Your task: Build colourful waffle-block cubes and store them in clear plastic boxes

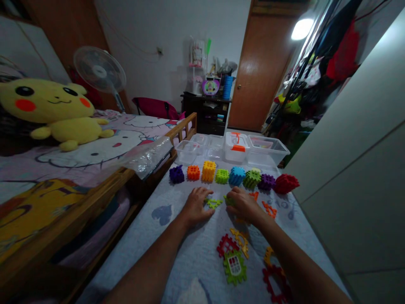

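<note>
My left hand [198, 205] rests on the bed cover with fingers and thumb apart, around the left end of a lime-green triangular building piece [214, 204] that lies flat. My right hand [243, 204] is closed over another green building piece [228, 199], most of it hidden under the fingers. Orange pieces [269, 210] lie beside the right hand and partly under it. Closer to me are a red lattice piece [227, 245], a yellow piece [241, 242] and a green window piece [234, 267]. More yellow and red pieces [276, 283] show partly behind my right forearm.
Behind my hands stands a row of stacked pieces sorted by colour, from a dark purple stack [176, 174] to a red stack [286, 183]. Clear plastic boxes [267, 150] stand beyond. A wooden rail [95, 202] runs along the left; a pale cabinet [357, 169] stands right.
</note>
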A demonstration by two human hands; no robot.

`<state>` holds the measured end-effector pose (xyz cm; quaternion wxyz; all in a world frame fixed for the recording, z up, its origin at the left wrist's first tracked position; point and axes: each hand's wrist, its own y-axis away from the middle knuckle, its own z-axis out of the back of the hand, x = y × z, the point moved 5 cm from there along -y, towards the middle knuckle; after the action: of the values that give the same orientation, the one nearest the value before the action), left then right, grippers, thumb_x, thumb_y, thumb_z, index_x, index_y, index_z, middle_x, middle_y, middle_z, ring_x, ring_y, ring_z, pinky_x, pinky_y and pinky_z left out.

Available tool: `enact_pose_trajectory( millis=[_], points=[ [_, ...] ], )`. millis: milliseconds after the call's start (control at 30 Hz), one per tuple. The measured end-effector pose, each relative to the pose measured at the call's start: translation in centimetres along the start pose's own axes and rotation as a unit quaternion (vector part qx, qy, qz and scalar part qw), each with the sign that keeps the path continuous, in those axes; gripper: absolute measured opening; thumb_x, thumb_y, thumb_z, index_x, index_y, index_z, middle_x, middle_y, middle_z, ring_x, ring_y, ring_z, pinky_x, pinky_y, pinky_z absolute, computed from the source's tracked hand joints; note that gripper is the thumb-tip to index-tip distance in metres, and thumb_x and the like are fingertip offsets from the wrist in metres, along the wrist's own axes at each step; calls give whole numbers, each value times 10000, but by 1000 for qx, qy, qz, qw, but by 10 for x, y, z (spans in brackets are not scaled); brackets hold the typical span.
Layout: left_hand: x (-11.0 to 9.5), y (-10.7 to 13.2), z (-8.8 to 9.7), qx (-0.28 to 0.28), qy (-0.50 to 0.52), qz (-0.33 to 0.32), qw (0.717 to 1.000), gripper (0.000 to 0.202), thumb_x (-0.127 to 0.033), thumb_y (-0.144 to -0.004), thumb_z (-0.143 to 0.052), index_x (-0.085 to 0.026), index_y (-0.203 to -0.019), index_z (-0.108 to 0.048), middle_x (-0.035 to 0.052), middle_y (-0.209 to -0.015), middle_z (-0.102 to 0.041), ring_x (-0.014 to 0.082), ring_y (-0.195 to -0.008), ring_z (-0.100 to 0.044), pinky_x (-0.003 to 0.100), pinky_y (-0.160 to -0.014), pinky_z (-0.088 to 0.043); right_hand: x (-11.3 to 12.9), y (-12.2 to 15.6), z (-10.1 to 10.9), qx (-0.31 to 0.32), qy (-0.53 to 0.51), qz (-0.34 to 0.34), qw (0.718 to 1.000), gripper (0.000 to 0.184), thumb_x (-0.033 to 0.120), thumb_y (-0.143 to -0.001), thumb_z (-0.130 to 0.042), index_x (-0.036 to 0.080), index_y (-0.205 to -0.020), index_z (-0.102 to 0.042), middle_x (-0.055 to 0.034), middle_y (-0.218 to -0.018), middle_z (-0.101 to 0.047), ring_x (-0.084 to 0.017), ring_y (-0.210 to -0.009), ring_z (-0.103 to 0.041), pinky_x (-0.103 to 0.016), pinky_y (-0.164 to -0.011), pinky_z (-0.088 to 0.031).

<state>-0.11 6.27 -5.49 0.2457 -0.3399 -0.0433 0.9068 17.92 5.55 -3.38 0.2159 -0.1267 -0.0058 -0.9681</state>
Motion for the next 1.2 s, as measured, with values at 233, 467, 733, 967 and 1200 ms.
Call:
enact_pose_trajectory(
  millis=[233, 467, 733, 967, 1200],
  points=[
    [3, 1, 0, 4, -38, 37, 999, 527, -312, -659, -757, -168, -1148, -623, 97, -1120, -608, 279, -1073, -532, 403, -975, -424, -17, 5, -6, 21, -30, -46, 998, 277, 225, -740, -699, 135, -996, -638, -82, -969, -584, -201, -886, -533, -283, -776, -399],
    [1, 2, -4, -9, -15, 20, 1000, 437, -233, -682, -710, -181, -1107, -625, 86, -1086, -612, 262, -1064, -544, 406, -980, -435, -16, -3, -5, 18, -38, -45, 998, 118, 145, -721, -663, 141, -837, -644, -32, -807, -579, -149, -726, -493, -245, -662, -351],
    [8, 1, -8, -19, 62, 22, 998, 719, -193, -666, -710, -182, -1342, -465, 112, -1284, -563, 260, -1153, -539, 425, -1016, -439, 8, -15, 5, -14, -75, 4, 997, 217, 148, -750, -652, 150, -967, -645, -48, -900, -592, -165, -826, -533, -260, -751, -388],
    [6, 1, -8, -10, 52, 5, 999, 575, -201, -685, -718, -190, -1236, -554, 98, -1223, -581, 260, -1172, -524, 417, -1028, -424, 32, -27, -13, 23, -88, 31, 995, 134, 153, -738, -668, 139, -871, -671, -45, -861, -570, -174, -837, -531, -273, -763, -390],
    [2, 1, -5, 6, 36, -4, 999, 395, -196, -703, -712, -205, -1088, -624, 68, -1109, -606, 247, -1091, -537, 402, -984, -435, 12, -21, -10, 30, -106, 12, 994, 416, 140, -753, -671, 132, -1164, -611, -72, -983, -611, -166, -871, -569, -260, -782, -420]
  ],
)
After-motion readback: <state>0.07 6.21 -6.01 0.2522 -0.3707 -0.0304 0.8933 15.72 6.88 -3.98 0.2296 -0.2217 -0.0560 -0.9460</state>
